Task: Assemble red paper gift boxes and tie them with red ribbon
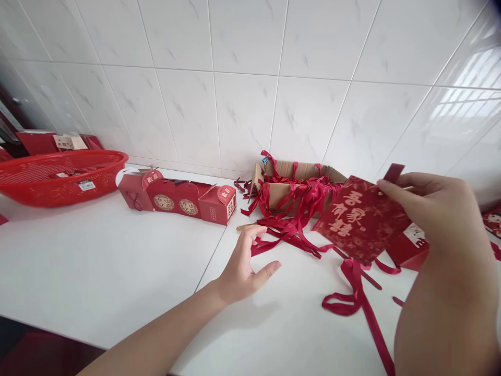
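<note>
My right hand (434, 198) pinches a flat red square piece (352, 219) by its upper corner, where a dark red strip (393, 172) sticks up between thumb and fingers. Gold characters cover its face; whether it is a card or a folded box I cannot tell. My left hand (248, 266) hovers over the white table, fingers apart and holding nothing. Just beyond it lie tangled red ribbons (289, 230), spilling from an open cardboard box (279, 198). One ribbon (370, 313) trails toward the table's front below the held piece.
Several red gift boxes (176, 201) stand in a row at the back, left of the cardboard box. A red plastic basket (78, 177) is at far left. Another red box (409, 250) sits partly behind my right arm. The tiled wall (246, 109) closes off the back.
</note>
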{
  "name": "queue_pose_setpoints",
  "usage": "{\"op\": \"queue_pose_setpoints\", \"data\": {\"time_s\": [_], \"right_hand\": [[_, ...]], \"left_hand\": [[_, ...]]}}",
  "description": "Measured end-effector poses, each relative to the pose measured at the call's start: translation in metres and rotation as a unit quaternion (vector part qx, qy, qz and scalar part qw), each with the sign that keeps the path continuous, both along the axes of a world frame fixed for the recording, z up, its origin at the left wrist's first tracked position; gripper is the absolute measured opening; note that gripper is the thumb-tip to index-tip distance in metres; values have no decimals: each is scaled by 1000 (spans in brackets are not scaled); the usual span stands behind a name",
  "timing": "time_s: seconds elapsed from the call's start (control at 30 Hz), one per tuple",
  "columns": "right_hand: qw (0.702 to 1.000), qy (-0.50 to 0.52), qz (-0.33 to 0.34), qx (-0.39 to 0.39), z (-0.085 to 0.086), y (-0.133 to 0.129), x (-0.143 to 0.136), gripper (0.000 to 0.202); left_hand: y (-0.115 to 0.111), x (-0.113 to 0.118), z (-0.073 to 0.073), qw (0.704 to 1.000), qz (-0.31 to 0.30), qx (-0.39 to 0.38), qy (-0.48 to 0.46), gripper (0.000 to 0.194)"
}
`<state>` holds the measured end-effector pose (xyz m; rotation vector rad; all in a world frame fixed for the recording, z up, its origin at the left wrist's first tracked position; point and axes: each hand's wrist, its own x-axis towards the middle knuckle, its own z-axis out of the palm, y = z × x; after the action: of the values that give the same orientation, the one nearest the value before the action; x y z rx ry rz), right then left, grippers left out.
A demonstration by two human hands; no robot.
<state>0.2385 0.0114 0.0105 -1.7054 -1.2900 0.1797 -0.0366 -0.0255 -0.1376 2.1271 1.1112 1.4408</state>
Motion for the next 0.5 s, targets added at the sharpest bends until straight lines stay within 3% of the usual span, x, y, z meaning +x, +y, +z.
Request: {"op": "queue_pose_setpoints", "data": {"time_s": [0.13,0.27,0.37,0.5], "right_hand": [[992,44,-116,4,-16,36,38,24],[985,78,-155,-18,-43,70,71,20],[980,93,-174,-15,-53,79,82,13],[979,47,-194,45,-52,75,81,16]], "left_hand": [[1,0,-2,1000,-5,-12,12,51],[3,-1,-4,1000,-12,-23,16,50],[4,-1,-4,1000,-12,-21,19,49],[2,1,-3,999,1,-21,26,46]]}}
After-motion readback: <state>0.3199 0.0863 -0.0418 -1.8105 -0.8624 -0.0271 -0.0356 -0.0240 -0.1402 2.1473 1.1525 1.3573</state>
